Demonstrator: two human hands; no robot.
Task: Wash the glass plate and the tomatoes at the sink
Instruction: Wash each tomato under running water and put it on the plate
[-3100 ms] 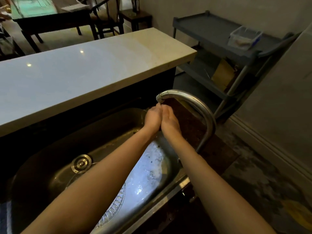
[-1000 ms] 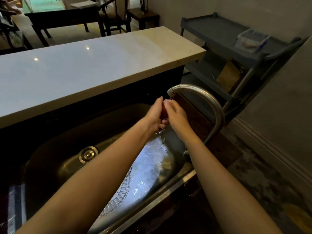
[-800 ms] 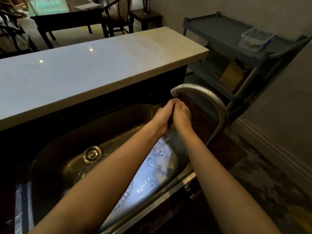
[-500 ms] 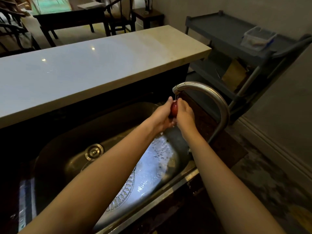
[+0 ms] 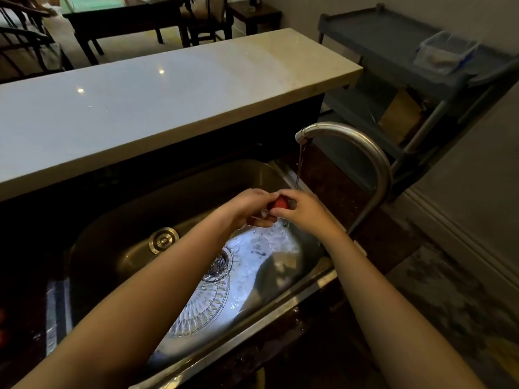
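I have a small red tomato (image 5: 279, 203) pinched between both hands over the sink (image 5: 118, 234): the left hand (image 5: 247, 209) cups it from the nine o'clock side with its fingers (image 5: 259, 220) curled under, and the right hand (image 5: 304, 211) closes on it from three o'clock, so both sets of fingers are narrow and holding the fruit. The thin stream from the faucet (image 5: 362, 147) falls at about twelve o'clock of the tomato and seems to land on the right hand's knuckles rather than squarely on the fruit. To do this rinse well, I judge I should shift the tomato a touch toward the stream, roll it between the fingertips so every side gets water, and keep the grip light, since wet skin is slippery and too hard a squeeze could split it. The glass plate (image 5: 207, 304) lies flat in the basin at six o'clock of my hands, partly hidden under my left forearm, with the drain strainer (image 5: 164, 240) well apart at nine o'clock. A dropped tomato would land on that plate, so I would keep low over it. The faucet's arch crowds my right wrist at three o'clock. The pale counter (image 5: 168, 88) lies beyond at twelve o'clock, and a grey utility cart (image 5: 393, 46) stands at two o'clock, neither in the way.
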